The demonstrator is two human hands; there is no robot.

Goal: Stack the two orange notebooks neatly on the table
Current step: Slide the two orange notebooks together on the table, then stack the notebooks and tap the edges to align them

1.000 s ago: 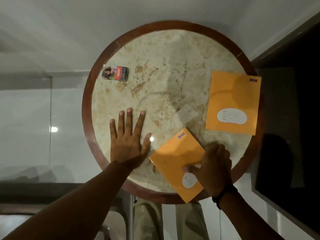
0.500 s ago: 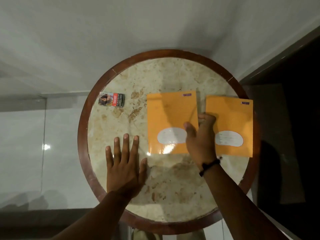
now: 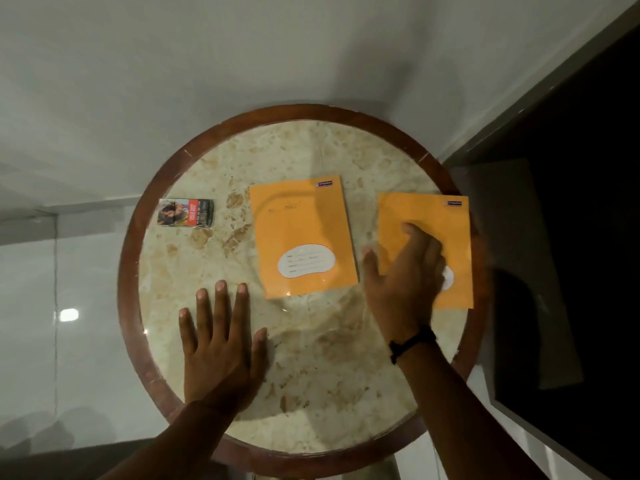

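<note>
Two orange notebooks lie flat and side by side on the round marble table, a narrow gap between them. The left notebook sits near the table's middle with its white label showing and nothing touching it. The right notebook lies at the table's right edge. My right hand rests on its lower left part, fingers spread over the cover and thumb on the marble beside it, hiding most of its label. My left hand lies flat on the marble at the front left, fingers apart, holding nothing.
A small printed pack lies at the table's left side. The table has a raised brown wooden rim. A dark panel stands close on the right, and white tiled floor surrounds the table.
My right hand slid one notebook from the front edge up to the table's middle, let go of it, and moved right onto the other notebook. My left hand stayed flat.
</note>
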